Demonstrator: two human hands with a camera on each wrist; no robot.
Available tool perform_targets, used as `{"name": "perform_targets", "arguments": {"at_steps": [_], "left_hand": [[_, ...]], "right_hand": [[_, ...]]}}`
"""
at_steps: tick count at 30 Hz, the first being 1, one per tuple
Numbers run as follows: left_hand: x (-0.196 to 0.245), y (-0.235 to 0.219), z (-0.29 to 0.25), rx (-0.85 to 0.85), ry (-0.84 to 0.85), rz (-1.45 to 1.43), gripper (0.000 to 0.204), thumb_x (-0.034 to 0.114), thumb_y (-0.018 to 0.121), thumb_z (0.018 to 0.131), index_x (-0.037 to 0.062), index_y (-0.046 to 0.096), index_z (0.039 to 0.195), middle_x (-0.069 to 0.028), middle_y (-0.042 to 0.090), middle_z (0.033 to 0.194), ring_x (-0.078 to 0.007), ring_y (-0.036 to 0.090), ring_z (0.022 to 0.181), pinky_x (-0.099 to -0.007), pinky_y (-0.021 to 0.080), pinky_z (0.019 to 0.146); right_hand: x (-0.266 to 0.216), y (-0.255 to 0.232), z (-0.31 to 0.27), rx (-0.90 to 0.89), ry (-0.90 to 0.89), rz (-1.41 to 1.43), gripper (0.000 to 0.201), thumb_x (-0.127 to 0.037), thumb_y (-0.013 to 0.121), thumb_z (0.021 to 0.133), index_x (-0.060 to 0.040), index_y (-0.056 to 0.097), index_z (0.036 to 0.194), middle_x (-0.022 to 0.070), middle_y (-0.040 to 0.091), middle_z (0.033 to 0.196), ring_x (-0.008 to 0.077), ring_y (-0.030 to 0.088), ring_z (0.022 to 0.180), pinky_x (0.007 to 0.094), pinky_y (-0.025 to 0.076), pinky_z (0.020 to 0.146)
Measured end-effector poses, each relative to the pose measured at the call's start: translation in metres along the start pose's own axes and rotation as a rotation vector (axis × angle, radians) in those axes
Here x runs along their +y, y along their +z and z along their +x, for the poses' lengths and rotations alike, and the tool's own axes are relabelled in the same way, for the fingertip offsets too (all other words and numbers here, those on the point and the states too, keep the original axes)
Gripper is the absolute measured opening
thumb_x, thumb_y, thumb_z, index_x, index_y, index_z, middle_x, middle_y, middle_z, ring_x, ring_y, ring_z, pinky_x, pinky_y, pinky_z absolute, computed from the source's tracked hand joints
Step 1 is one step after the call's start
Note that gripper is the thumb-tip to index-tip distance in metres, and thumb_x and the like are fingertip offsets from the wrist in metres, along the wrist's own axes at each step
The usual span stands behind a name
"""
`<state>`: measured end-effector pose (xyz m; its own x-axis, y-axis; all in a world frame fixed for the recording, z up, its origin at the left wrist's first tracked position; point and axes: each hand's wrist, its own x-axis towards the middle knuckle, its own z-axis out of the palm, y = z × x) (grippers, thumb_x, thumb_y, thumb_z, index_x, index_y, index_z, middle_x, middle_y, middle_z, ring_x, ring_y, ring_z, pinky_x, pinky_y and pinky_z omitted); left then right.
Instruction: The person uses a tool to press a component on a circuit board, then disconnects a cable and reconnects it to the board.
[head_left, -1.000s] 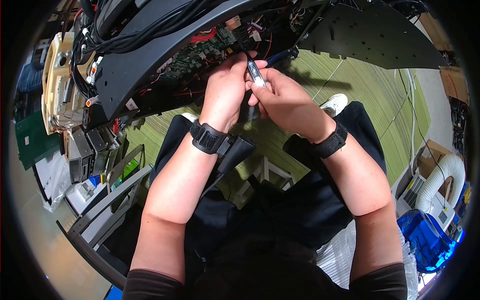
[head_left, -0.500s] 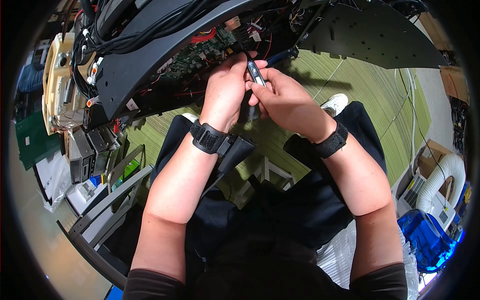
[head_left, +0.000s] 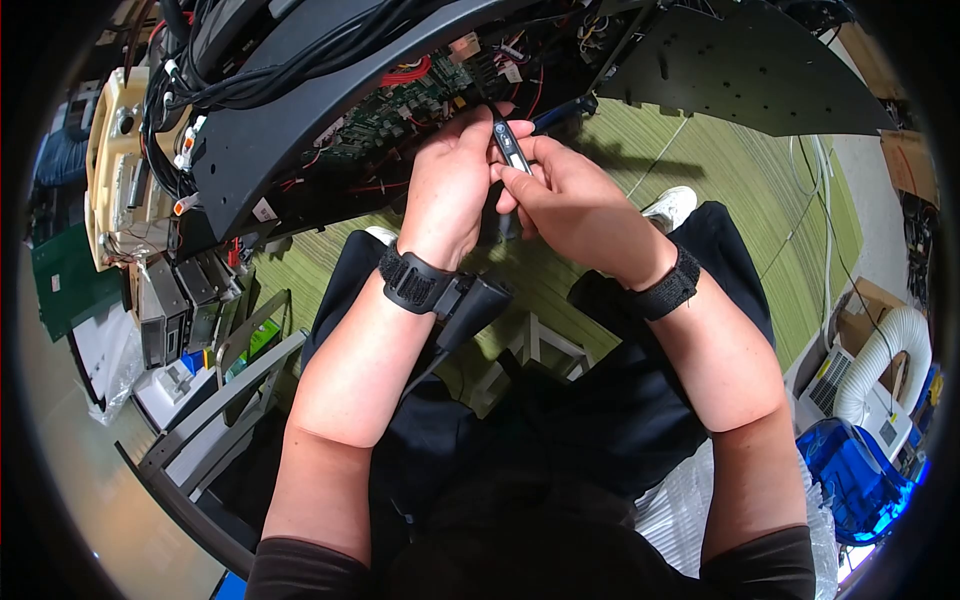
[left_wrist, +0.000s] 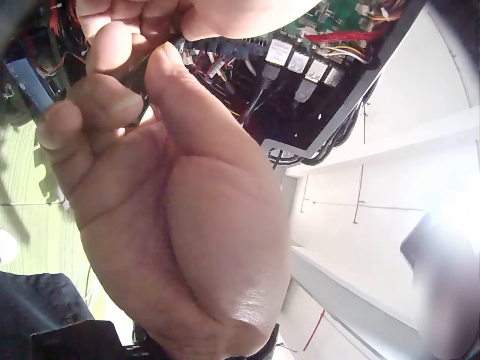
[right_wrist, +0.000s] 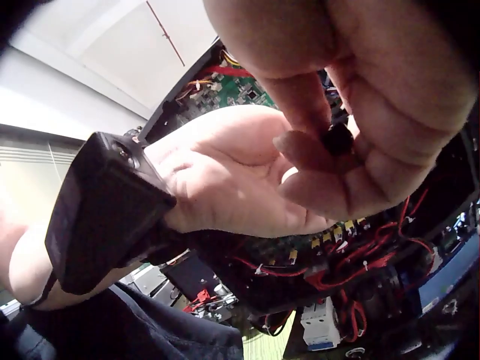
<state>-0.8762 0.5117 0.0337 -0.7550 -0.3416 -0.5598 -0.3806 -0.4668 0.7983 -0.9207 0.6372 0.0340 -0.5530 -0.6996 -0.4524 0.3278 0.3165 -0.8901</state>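
Note:
In the head view, a slim black pen-shaped tool (head_left: 508, 143) with a small pale window slants between both hands. My right hand (head_left: 585, 200) pinches it, thumb laid near the window. The tool's dark end (right_wrist: 338, 139) shows between the curled right fingers in the right wrist view. My left hand (head_left: 450, 180) has its thumb and fingers curled round the upper part, beside the green circuit board (head_left: 395, 118). The left thumb (left_wrist: 176, 82) bends toward the fingers in the left wrist view. The tool's tip is hidden by the left hand.
A black curved housing (head_left: 235, 150) frames the board, with black cables (head_left: 290, 75) along its top and red wires (right_wrist: 360, 274) inside. A black perforated panel (head_left: 750, 75) spreads at right. A metal frame (head_left: 215, 400) stands left, a white hose (head_left: 865, 365) right.
The bright glare on the tool's window has dimmed to a pale patch. Both hands keep nearly the same place and hold.

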Motion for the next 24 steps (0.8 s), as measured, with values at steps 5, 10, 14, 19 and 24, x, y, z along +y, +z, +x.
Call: {"name": "perform_targets", "arguments": {"at_steps": [5, 10, 14, 19, 24], "left_hand": [[-0.0008, -0.0018, 0.0029, -0.009, -0.001, -0.008, 0.033, 0.024, 0.039, 0.099, -0.0016, 0.054, 0.114, -0.0117, 0.065, 0.102, -0.0136, 0.061, 0.075, -0.0240, 0.048, 0.058], [0.0001, -0.0008, 0.0024, -0.009, -0.002, -0.015, 0.032, 0.025, 0.040, 0.099, -0.0008, 0.054, 0.113, -0.0120, 0.065, 0.102, -0.0142, 0.061, 0.075, -0.0242, 0.048, 0.058], [-0.0002, -0.0010, 0.0028, -0.014, -0.002, -0.032, 0.032, 0.025, 0.040, 0.098, -0.0006, 0.054, 0.113, -0.0125, 0.065, 0.102, -0.0149, 0.062, 0.076, -0.0245, 0.048, 0.059], [-0.0017, -0.0017, 0.0042, -0.009, -0.002, -0.032, 0.033, 0.025, 0.040, 0.098, -0.0007, 0.054, 0.113, -0.0130, 0.065, 0.102, -0.0157, 0.062, 0.077, -0.0255, 0.049, 0.063], [-0.0007, -0.0008, 0.0030, -0.006, 0.000, -0.030, 0.033, 0.025, 0.040, 0.098, -0.0009, 0.054, 0.114, -0.0132, 0.065, 0.102, -0.0161, 0.062, 0.078, -0.0262, 0.050, 0.066]], "right_hand": [[0.0007, -0.0008, 0.0026, -0.004, 0.018, -0.002, 0.022, -0.018, 0.048, 0.095, -0.0007, 0.052, 0.107, 0.0006, 0.058, 0.077, 0.0049, 0.049, 0.059, 0.0210, 0.043, 0.056], [0.0004, -0.0003, 0.0024, -0.009, 0.012, 0.032, 0.021, -0.017, 0.048, 0.095, -0.0004, 0.052, 0.107, 0.0006, 0.058, 0.078, 0.0046, 0.049, 0.060, 0.0209, 0.044, 0.057], [0.0029, -0.0005, 0.0030, 0.001, 0.004, 0.050, 0.021, -0.016, 0.048, 0.093, 0.0007, 0.052, 0.105, 0.0036, 0.061, 0.077, 0.0080, 0.053, 0.061, 0.0235, 0.045, 0.055], [-0.0014, -0.0012, 0.0016, -0.010, 0.023, 0.027, 0.021, -0.018, 0.048, 0.095, -0.0004, 0.053, 0.105, 0.0004, 0.058, 0.078, 0.0045, 0.049, 0.061, 0.0210, 0.044, 0.058], [0.0009, -0.0018, 0.0017, -0.018, 0.021, 0.050, 0.021, -0.018, 0.049, 0.095, -0.0003, 0.053, 0.105, 0.0006, 0.058, 0.078, 0.0047, 0.049, 0.061, 0.0212, 0.045, 0.058]]}}
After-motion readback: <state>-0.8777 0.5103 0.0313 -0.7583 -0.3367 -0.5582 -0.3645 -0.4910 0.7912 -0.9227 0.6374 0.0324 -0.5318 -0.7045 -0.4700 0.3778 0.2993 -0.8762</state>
